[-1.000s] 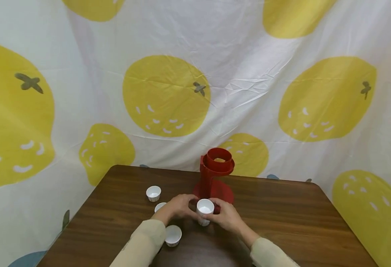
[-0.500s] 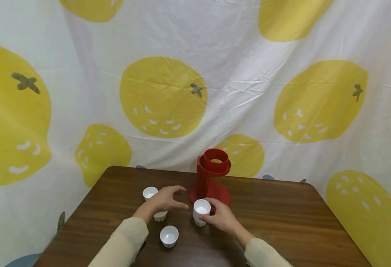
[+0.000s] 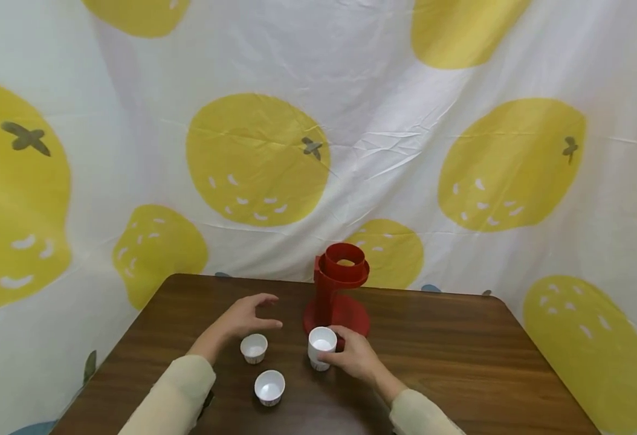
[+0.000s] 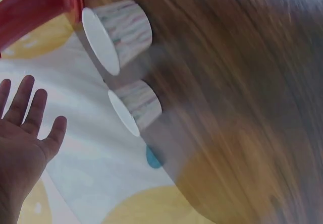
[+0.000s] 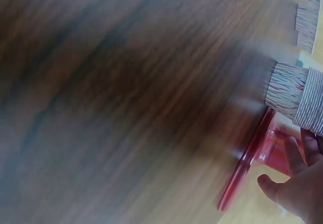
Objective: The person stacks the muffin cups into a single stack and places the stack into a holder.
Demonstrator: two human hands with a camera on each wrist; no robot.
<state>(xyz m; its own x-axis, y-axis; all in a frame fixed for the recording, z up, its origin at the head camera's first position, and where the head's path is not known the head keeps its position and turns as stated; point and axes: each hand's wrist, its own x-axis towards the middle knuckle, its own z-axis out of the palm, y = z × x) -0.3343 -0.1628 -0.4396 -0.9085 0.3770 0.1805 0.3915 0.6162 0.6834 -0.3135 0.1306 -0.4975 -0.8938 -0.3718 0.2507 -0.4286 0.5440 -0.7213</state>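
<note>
My left hand (image 3: 245, 317) hovers over the table's left part, thumb and fingers spread apart, holding nothing. Just in front of it stand two white paper baking cups, one nearer the hand (image 3: 254, 348) and one closer to me (image 3: 269, 387). In the left wrist view, two cups with a streaked outside, a larger (image 4: 121, 35) and a smaller one (image 4: 136, 107), lie right of the spread fingers (image 4: 34, 112). With thumb and fingers, my right hand (image 3: 355, 356) grips a stack of baking cups (image 3: 321, 345). From the right wrist, that stack has a streaked lower cup (image 5: 286, 89) and ribbed white upper part.
Behind the stack rises a red stand (image 3: 324, 302) with a round base and a ring-shaped top. The dark wooden table (image 3: 433, 350) ends at a hanging cloth (image 3: 378, 151) printed with lemons, which surrounds it at the back and sides.
My left hand has let go of the cup stack and moved left, now covering the far cup in the head view. My right hand keeps its grip on the stack.
</note>
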